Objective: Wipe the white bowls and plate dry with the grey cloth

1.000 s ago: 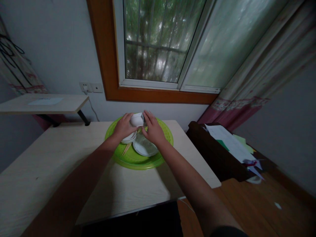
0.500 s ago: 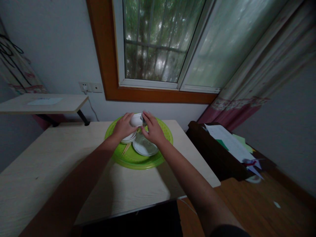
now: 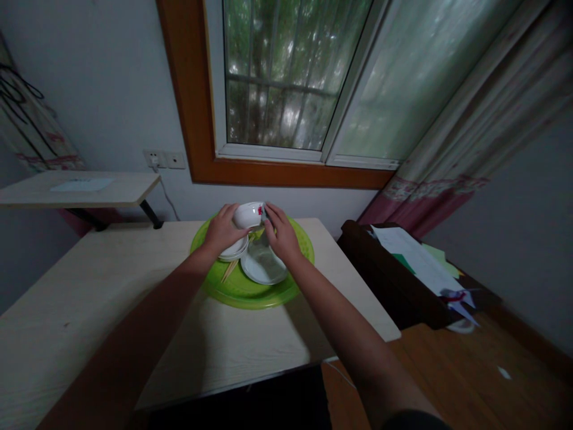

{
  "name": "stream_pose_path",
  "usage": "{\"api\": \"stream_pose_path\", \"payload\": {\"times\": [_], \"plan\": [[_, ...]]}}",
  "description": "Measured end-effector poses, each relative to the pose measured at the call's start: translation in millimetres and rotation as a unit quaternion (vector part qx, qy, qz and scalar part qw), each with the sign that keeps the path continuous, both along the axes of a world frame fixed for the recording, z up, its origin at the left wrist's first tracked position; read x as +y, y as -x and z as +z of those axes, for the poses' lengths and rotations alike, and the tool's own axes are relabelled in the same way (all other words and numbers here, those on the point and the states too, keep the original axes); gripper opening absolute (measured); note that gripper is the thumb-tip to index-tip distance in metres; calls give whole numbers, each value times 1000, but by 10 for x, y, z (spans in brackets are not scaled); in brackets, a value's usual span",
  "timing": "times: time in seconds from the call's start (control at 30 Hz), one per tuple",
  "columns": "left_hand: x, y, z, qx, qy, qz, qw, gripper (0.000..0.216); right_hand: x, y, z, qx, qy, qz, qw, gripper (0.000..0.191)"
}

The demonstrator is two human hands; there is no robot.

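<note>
A small white bowl [image 3: 249, 215] with a red mark on its side is held above a round green tray [image 3: 250, 300]. My left hand [image 3: 221, 232] grips the bowl's left side, the thumb along its lower edge. My right hand [image 3: 282, 234] is closed at the bowl's right side, fingers against it near the red mark. Something greyish shows by the right fingertips; I cannot make it out. On the tray lie a white plate [image 3: 263, 266], stacked white dishes [image 3: 233, 249] partly behind my left hand, and chopsticks [image 3: 230, 270].
The tray rests on a pale wooden table [image 3: 250, 340] below a window. A raised shelf [image 3: 111, 188] with a paper sheet stands at the left. Right of the table is a dark brown piece of furniture [image 3: 380, 269] with papers [image 3: 416, 263] on it.
The bowl has turned between my hands, so its red mark now shows. My right hand has shifted slightly right, and the left has barely moved.
</note>
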State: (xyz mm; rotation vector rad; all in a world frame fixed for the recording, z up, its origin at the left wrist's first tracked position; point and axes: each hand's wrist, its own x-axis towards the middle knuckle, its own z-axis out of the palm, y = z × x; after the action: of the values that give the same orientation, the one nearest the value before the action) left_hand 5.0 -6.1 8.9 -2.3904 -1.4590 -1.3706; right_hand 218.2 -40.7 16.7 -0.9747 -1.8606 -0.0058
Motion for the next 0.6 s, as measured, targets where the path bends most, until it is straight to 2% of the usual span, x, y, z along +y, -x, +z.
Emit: {"api": "stream_pose_path", "payload": {"times": [0.13, 0.27, 0.43, 0.6], "plan": [[14, 0, 5, -25, 0, -5, 1000, 67, 75, -88, -37, 63, 31, -22, 997, 42], [24, -7, 1, -29, 0, -6, 1000, 69, 84, -98, -46, 50, 20, -17, 998, 42], [33, -7, -8, -20, 6, -2, 1000, 67, -19, 3, -11, -52, -28, 24, 998, 47], [28, -15, -3, -39, 12, -4, 999, 58, -111, 106, 38, -186, -66, 96, 976, 57]]}}
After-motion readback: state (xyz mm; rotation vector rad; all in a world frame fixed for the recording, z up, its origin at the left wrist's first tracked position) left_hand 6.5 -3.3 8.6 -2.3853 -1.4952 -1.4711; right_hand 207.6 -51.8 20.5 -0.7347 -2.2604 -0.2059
